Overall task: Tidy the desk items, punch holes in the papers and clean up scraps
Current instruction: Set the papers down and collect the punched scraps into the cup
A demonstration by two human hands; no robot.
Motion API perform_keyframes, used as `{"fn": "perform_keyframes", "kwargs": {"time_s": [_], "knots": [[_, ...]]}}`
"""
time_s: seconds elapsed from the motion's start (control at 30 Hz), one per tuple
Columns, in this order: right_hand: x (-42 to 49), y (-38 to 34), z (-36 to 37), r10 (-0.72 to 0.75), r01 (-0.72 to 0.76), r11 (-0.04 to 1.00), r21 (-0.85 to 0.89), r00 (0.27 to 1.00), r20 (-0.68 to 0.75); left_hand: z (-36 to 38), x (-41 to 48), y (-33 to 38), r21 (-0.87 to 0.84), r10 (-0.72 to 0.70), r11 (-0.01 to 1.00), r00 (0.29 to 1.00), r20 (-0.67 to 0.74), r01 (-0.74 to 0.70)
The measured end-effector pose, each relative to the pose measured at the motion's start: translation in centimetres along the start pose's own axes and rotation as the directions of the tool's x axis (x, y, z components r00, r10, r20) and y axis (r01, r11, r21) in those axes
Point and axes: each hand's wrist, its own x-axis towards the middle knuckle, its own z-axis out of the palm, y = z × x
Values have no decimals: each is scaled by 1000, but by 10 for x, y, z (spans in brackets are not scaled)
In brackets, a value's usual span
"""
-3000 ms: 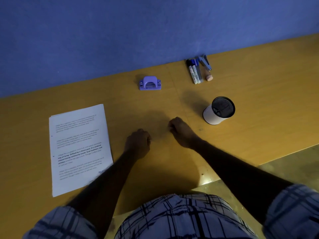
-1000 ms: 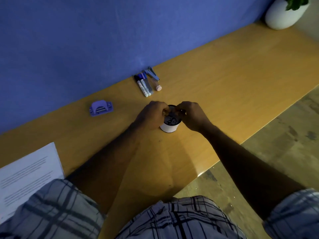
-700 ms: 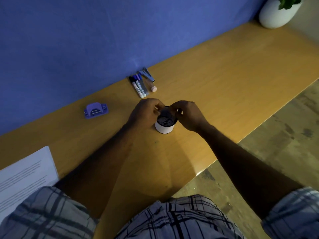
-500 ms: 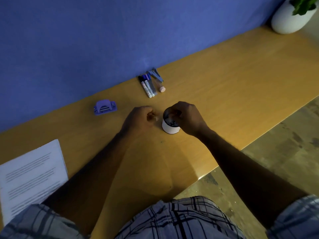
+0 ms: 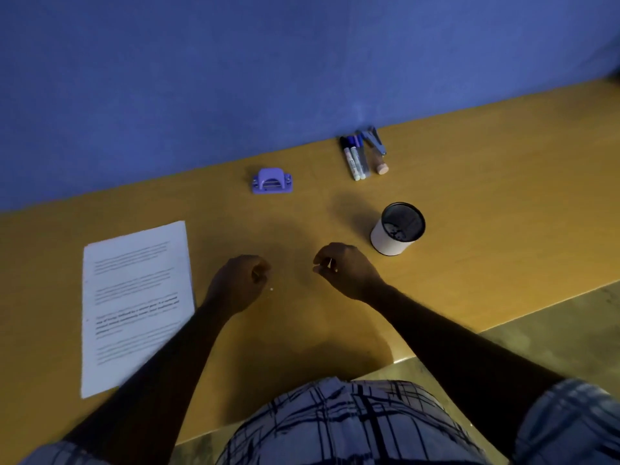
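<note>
My left hand [image 5: 240, 280] hovers over the middle of the desk with curled fingers, and I see nothing in it. A tiny white paper scrap [image 5: 271, 289] lies on the wood just right of it. My right hand [image 5: 344, 268] is also curled, and its fingertips pinch what looks like a small pale scrap. A white cup [image 5: 389, 241] with a black mesh inside stands upright to the right of that hand, with scraps at its bottom. The printed paper stack [image 5: 134, 297] lies flat at the left. The purple hole punch [image 5: 271, 181] sits near the wall.
Two markers [image 5: 355, 159], a blue stapler [image 5: 374, 140] and a small pink-tipped item [image 5: 381, 167] lie together against the blue wall. The desk's front edge [image 5: 503, 322] runs diagonally at the right, with floor beyond it.
Both hands have left the cup's rim and come back to the middle of the desk. The cup stands alone to the right, and the view has swung left to show the papers.
</note>
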Motion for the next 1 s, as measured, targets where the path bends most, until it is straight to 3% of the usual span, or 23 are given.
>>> {"fn": "perform_keyframes", "kwargs": {"time_s": [0.1, 0.23, 0.67, 1.0], "knots": [[8, -11, 24, -1, 7, 998, -58, 994, 106, 2, -17, -21, 128, -30, 991, 999, -41, 35], [18, -28, 58, -3, 33, 988, -151, 981, 195, 3, -30, -36, 176, -89, 979, 994, -64, 99], [32, -39, 96, 25, 3, 981, -196, 990, 138, 2, -44, -50, 93, -165, 979, 975, -147, 179], [34, -50, 98, 77, -2, 952, -305, 970, 233, 5, -44, -54, 91, -157, 981, 974, -161, 173]]}}
